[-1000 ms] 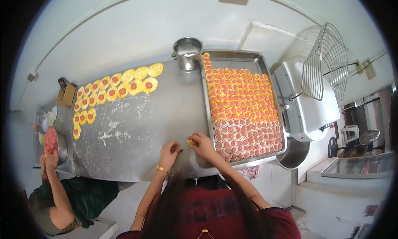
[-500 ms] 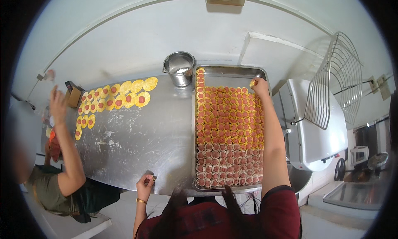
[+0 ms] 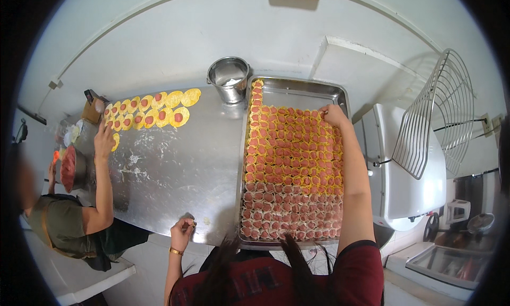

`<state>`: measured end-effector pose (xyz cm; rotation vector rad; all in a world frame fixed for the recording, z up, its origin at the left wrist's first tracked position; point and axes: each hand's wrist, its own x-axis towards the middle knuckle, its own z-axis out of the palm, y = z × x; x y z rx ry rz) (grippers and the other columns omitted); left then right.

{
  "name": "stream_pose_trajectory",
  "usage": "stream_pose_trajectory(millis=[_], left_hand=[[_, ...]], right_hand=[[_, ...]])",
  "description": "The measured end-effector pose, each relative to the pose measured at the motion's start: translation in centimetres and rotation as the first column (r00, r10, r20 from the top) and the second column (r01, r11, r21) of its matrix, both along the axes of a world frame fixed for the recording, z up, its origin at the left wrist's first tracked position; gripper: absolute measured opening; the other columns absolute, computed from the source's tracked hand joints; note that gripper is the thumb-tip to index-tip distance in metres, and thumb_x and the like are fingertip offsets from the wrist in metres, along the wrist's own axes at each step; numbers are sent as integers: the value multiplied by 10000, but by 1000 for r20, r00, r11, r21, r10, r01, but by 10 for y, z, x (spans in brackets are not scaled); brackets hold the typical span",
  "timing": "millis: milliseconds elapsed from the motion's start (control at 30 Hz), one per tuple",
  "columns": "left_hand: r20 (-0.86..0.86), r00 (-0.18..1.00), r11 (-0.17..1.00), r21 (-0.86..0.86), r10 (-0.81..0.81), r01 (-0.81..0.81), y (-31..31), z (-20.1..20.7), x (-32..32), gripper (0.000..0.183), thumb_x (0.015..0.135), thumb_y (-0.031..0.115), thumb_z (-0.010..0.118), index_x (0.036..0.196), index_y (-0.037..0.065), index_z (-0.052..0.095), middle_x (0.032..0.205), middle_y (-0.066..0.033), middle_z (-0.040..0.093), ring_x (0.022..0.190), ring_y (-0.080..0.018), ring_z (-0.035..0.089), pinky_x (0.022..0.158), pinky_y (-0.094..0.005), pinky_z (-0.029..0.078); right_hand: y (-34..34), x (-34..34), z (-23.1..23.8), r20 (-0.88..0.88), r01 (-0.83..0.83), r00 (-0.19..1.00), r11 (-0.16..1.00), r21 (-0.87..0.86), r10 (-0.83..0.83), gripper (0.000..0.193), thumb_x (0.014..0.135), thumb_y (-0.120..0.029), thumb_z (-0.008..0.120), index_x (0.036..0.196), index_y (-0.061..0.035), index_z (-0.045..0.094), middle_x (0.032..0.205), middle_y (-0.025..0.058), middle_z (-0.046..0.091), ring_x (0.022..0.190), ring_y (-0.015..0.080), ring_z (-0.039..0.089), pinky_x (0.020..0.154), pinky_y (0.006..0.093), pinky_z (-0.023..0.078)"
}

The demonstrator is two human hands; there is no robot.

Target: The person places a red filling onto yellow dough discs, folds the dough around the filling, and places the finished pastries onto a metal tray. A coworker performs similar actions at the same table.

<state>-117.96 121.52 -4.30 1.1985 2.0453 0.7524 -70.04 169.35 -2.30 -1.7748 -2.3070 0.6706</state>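
Dumplings (image 3: 289,162) pack the tray (image 3: 297,96). At its one o'clock, the right hand (image 3: 330,115) has fingertips bunched beside the rows; I can't tell whether they're gripping one. Off the tray's eight o'clock, the left hand (image 3: 183,228) curls its fingers, contents unclear.

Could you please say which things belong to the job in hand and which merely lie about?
In the work:
rectangular silver metal tray
yellow and whitish pink-topped dumplings
round yellow wrappers
round metal bowl of pink filling

Apparently unused:
small brown cardboard box
boxy white appliance
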Motion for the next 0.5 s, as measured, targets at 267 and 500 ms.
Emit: stream_pose_trajectory(millis=[267, 500], left_hand=[[29, 1000, 1000, -12, -10, 11, -13, -5, 4, 209, 767, -86, 613, 956, 2, 630, 850, -70, 687, 802, -145, 671, 725, -272, 534], [29, 999, 1000, -9, 15, -14, -28, -3, -18, 191, 765, -77, 618, 945, -13, 634, 858, -94, 686, 794, -160, 679, 721, -276, 545]], right_hand=[[-7, 1, -13, -174, -13, 985, 997, -74, 0, 462, 714, 56, 501, 1108, -116, 672, 940, 180, 677, 845, 301, 659, 745, 354, 515], [-17, -10, -2, -70, 6, 997, 988, -155, -17, 477, 710, 69, 500, 1118, -113, 666, 995, 193, 662, 883, 285, 639, 765, 345, 499]])
